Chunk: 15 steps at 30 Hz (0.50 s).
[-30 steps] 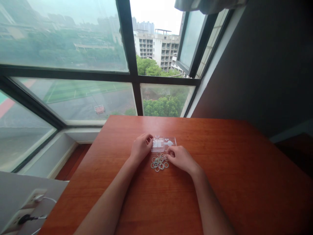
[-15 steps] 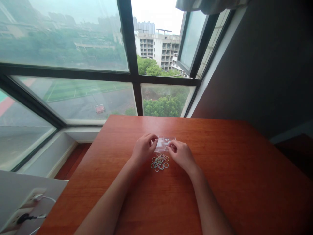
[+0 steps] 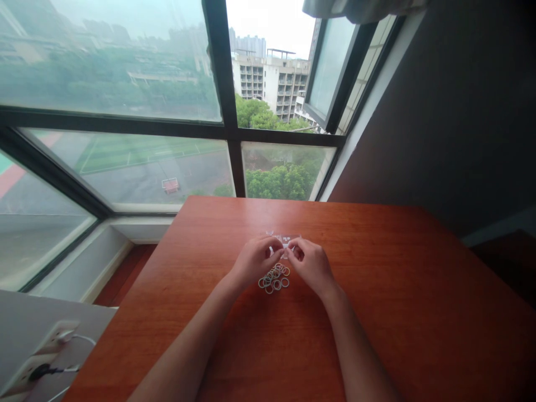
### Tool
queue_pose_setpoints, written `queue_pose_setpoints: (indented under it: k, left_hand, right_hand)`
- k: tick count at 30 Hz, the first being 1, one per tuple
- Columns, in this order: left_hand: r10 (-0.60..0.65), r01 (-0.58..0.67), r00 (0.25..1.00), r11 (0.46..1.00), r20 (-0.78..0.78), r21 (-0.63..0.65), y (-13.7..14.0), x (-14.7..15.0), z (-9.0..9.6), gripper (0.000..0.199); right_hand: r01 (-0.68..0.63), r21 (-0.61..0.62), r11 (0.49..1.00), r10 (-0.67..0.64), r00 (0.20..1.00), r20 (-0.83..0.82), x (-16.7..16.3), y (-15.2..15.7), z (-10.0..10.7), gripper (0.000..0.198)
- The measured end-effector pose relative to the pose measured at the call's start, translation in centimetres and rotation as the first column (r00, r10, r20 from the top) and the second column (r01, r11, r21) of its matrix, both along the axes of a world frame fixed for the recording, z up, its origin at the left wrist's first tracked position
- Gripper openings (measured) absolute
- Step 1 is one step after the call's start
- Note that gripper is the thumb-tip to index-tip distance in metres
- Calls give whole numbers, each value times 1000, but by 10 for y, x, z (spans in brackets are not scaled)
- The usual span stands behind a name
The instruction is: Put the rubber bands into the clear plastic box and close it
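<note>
Over a clear plastic box (image 3: 288,238), my left hand (image 3: 257,258) and my right hand (image 3: 310,262) have their fingertips almost together. My right thumb and index finger pinch a small pale ring, which is mostly hidden by the fingers. The left thumb and index finger are closed at the same spot; what lies between them is too small to make out. Just below the hands, a loose pile of several pale thin rings (image 3: 277,285) lies on the table, some overlapping. My hands cover much of the box.
The reddish-brown wooden table (image 3: 397,290) reaches up to the dark-framed window (image 3: 234,134). A window pane (image 3: 330,72) stands swung open at the upper right. At lower left, a wall socket (image 3: 39,371) holds plugs with cables.
My left hand has moved right, and its fingertips now come close to those of the right hand, covering more of the box. My right hand stays nearly in place.
</note>
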State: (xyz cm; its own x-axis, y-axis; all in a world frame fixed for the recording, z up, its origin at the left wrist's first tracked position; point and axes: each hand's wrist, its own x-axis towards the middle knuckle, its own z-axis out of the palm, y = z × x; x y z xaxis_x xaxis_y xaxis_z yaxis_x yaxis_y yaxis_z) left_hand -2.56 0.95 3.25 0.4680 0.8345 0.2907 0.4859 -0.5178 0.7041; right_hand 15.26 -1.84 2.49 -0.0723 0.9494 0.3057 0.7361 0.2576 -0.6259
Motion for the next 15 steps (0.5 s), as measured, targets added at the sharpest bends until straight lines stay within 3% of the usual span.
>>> queue_pose_setpoints:
  k: [9, 15]
  left_hand:
    - [22, -19, 997, 999, -70, 36, 1, 0, -1, 9]
    - [271, -256, 956, 958, -112, 130, 13, -17, -4, 10]
  right_hand:
    - [-8, 10, 1000, 8, 1000, 26, -1, -1, -1, 7]
    - [11, 2, 1000, -11, 997, 76, -1, 0, 0, 7]
